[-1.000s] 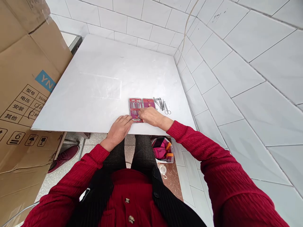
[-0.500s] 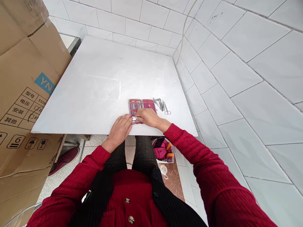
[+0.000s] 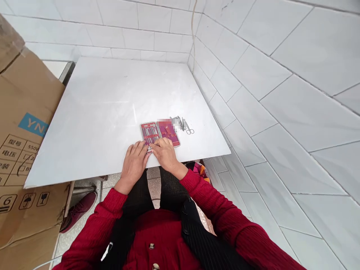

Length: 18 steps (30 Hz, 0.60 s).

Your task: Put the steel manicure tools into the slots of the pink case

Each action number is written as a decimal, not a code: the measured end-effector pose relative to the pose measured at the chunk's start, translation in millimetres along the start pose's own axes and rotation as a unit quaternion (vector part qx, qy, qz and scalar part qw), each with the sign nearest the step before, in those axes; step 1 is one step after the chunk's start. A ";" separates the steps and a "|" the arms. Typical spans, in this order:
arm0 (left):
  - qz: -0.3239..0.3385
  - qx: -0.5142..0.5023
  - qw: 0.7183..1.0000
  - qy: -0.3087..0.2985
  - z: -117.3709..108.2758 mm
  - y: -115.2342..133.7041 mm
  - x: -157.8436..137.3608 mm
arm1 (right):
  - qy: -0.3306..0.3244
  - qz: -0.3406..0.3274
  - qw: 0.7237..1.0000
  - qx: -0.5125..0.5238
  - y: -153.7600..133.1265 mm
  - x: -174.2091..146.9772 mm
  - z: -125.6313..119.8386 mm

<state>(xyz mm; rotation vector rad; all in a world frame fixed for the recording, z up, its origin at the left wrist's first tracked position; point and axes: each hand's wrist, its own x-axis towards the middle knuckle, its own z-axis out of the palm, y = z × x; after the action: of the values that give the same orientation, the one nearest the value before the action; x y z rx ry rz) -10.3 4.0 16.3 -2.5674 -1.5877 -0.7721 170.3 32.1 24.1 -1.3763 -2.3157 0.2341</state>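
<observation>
At a white bench (image 3: 92,131) in a tiled corner, a person's left hand (image 3: 135,161) lies palm down, fingers slightly parted, against the lower left corner of a manicure case (image 3: 176,141), while the right hand (image 3: 165,153) curls over its near edge. Between the thumbs shows a small shiny metal piece (image 3: 149,149); whether either hand pinches it cannot be told. The case lies unfolded near the bench's front edge, red and purple inside with a pale rim, its left half lined with slim silver tools (image 3: 151,132) under a red band. A pixelated patch covers part of its right half. Just beyond lie scissors (image 3: 190,131) and other metal tools (image 3: 183,123). At left, a cardboard box (image 3: 36,93) carries a blue label (image 3: 31,123) reading "YN", cut off, above a printed grid (image 3: 18,153) with "型号", "550" and "电压"; below are a "6" stacking mark, an umbrella and a glass.
</observation>
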 end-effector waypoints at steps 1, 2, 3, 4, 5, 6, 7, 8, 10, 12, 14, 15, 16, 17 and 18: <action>0.002 0.002 1.000 0.002 0.2 -0.6 0.5 | 0.002 -0.001 1.000 -0.003 -0.5 0.6 0.1; 0.002 0.004 1.000 0.002 0.4 -1.3 1.0 | 0.007 0.000 1.000 -0.003 -0.7 1.0 0.5; 0.004 0.006 1.000 -0.002 0.8 -1.9 1.4 | 0.013 0.003 1.000 0.000 -0.9 1.3 1.3; 0.005 0.009 1.000 -0.004 1.1 -2.5 1.8 | 0.022 0.007 1.000 0.005 -1.2 1.5 2.4; 0.004 0.012 1.000 -0.007 1.4 -3.0 2.2 | 0.031 0.011 0.999 0.014 -1.5 1.4 3.6; 0.002 0.016 1.000 -0.007 1.7 -3.4 2.5 | 0.040 0.015 0.999 0.024 -1.9 1.3 4.8; 0.001 0.018 1.000 -0.009 1.9 -3.8 2.7 | 0.048 0.020 0.998 0.036 -2.3 1.2 5.8; -0.001 0.019 1.000 -0.011 2.0 -4.2 2.8 | 0.053 0.024 0.997 0.047 -2.7 1.0 6.6; -0.002 0.021 1.000 -0.011 2.1 -4.7 3.1 | 0.061 0.030 0.996 0.065 -3.2 0.6 7.5; 0.001 0.024 1.000 -0.007 2.1 -5.1 3.2 | 0.068 0.031 0.994 0.077 -3.2 0.3 7.7; 0.005 0.030 1.000 -0.001 2.4 -5.6 3.2 | 0.075 0.028 0.993 0.083 -2.9 -0.1 7.7; 0.007 0.033 0.999 0.002 2.6 -5.8 3.1 | 0.078 0.027 0.993 0.086 -2.7 -0.2 7.7; 0.010 0.036 0.999 0.005 2.9 -6.1 3.1 | 0.081 0.026 0.992 0.088 -2.4 -0.4 7.8; 0.013 0.039 0.999 0.007 3.3 -6.4 3.0 | 0.084 0.025 0.992 0.090 -2.1 -0.5 7.8; 0.015 0.041 0.999 0.008 3.7 -6.8 3.0 | 0.086 0.025 0.992 0.093 -1.8 -0.6 7.9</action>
<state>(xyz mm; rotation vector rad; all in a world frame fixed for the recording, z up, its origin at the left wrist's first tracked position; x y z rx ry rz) -13.5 10.8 12.8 -2.5153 -1.5387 -0.7080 165.6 31.2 17.5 -1.3085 -2.0657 0.3243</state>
